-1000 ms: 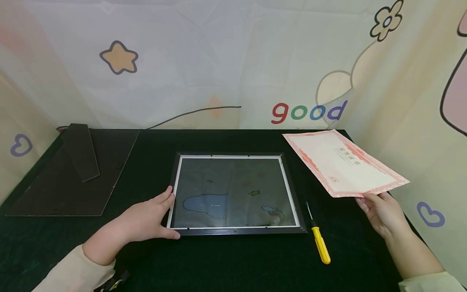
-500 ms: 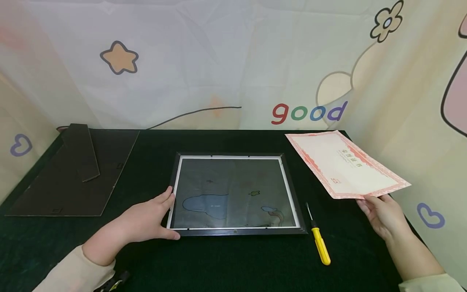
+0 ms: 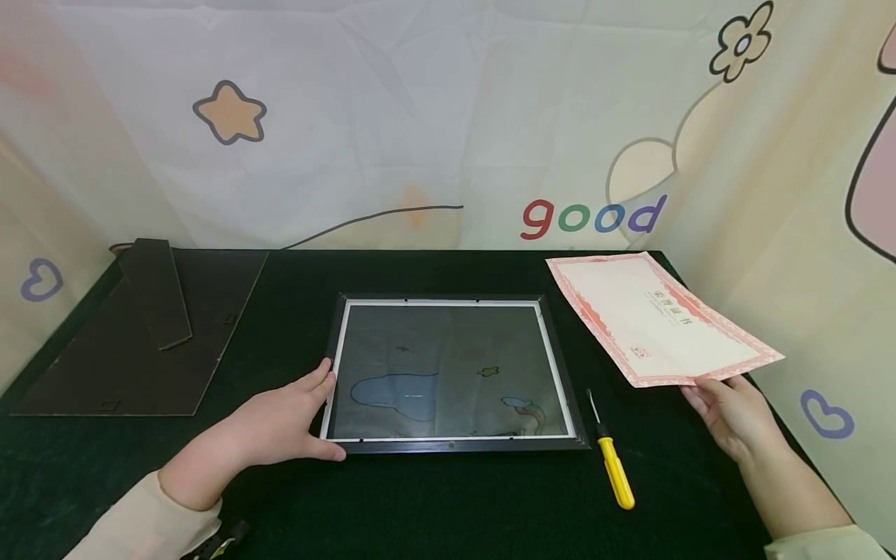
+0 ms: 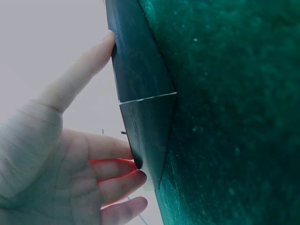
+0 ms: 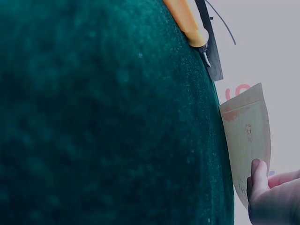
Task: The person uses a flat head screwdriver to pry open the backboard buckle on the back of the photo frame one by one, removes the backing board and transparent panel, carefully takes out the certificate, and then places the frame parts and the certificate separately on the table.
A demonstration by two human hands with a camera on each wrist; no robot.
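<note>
A black picture frame (image 3: 451, 446) lies in the middle of the table, with a white inner border and a glossy pane that mirrors the backdrop. My left hand (image 3: 290, 420) touches its near left corner, thumb at the front edge and fingers extended along the left side; the left wrist view shows the thumb and fingertips against the frame corner (image 4: 145, 103). On the right, my right hand (image 3: 735, 420) pinches the near edge of a paper certificate (image 3: 623, 303) with a pink border. In the right wrist view, the certificate (image 5: 246, 131) bends slightly above the green cloth.
At the left lies a dark backing board (image 3: 91, 342) with its stand leg (image 3: 157, 299) folded on it. A screwdriver (image 3: 616, 474) with a yellow handle lies right of the frame. Near my left sleeve sits a small dark object (image 3: 220, 540). A printed curtain (image 3: 392, 117) closes the back.
The certificate's near edge has dipped slightly toward me while my right hand keeps its grip. My left hand and the picture frame stay where they were.
</note>
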